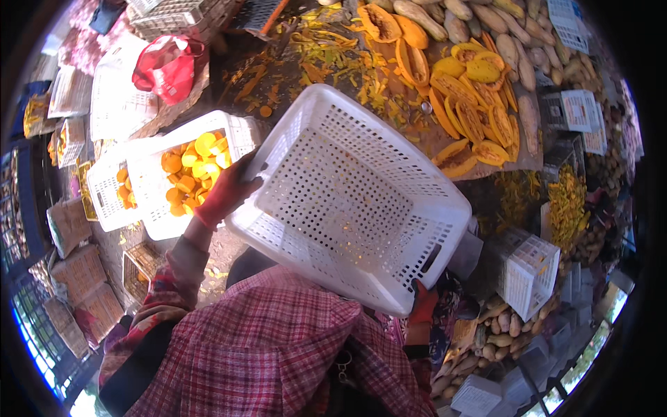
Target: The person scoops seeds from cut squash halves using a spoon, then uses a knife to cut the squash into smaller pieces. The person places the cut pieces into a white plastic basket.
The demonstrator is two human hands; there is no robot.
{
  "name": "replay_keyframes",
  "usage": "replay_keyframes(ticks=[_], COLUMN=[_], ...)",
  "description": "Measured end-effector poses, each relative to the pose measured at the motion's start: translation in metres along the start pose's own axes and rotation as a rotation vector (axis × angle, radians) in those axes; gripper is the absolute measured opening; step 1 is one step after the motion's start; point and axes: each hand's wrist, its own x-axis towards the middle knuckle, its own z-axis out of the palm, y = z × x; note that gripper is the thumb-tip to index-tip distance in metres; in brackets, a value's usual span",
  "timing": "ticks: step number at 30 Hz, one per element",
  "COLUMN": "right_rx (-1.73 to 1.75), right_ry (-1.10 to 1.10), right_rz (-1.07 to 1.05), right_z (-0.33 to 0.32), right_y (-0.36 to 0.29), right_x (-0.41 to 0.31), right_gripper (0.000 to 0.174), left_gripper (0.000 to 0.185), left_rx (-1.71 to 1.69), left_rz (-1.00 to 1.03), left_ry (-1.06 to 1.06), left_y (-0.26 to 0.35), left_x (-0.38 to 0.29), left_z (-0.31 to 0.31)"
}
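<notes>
A white perforated plastic crate [338,203] is held tilted in front of my body, its open side facing up toward me. Only small orange bits cling to its floor. My left hand [229,187], in a red glove with dark fingertips, grips the rim at the crate's left end. At the lower right corner my right hand [424,302], also gloved, holds the rim below the handle slot. Just left of my left hand stands another white crate [151,203] with chunks of orange squash [195,169] in it.
Halved squashes [471,112] lie piled on a board [526,161] at the right, with whole squashes [490,21] behind. Peelings [333,47] litter the surface ahead. A red bag [169,70] rests on a white crate at upper left. An overturned-looking white crate [529,276] stands at right.
</notes>
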Motion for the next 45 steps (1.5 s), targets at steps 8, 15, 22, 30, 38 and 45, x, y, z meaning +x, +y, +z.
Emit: replay_keyframes(ticks=[8, 15, 22, 30, 38, 45], right_rx=[0.022, 0.296, 0.443, 0.59, 0.308, 0.037], right_ry=[0.08, 0.124, 0.268, 0.27, 0.379, 0.335], right_rz=[0.169, 0.088, 0.112, -0.022, -0.096, -0.126], right_z=[0.046, 0.036, 0.014, 0.04, 0.128, 0.2], right_y=[0.034, 0.043, 0.037, 0.001, -0.114, -0.295], right_x=[-0.036, -0.038, -0.028, -0.014, 0.045, 0.093], right_gripper=[0.041, 0.055, 0.043, 0.049, 0.049, 0.039], left_gripper=[0.053, 0.053, 0.058, 0.086, 0.049, 0.043], left_rx=[0.219, 0.107, 0.115, 0.43, 0.226, -0.071], left_rz=[0.131, 0.123, 0.129, 0.13, -0.138, -0.238], left_ry=[-0.048, -0.12, -0.241, -0.271, -0.677, -0.618], left_y=[0.032, 0.069, 0.09, 0.135, 0.136, 0.12], left_x=[0.043, 0.072, 0.107, 0.19, 0.363, 0.435], left_z=[-0.019, 0.005, 0.039, 0.032, -0.047, -0.161])
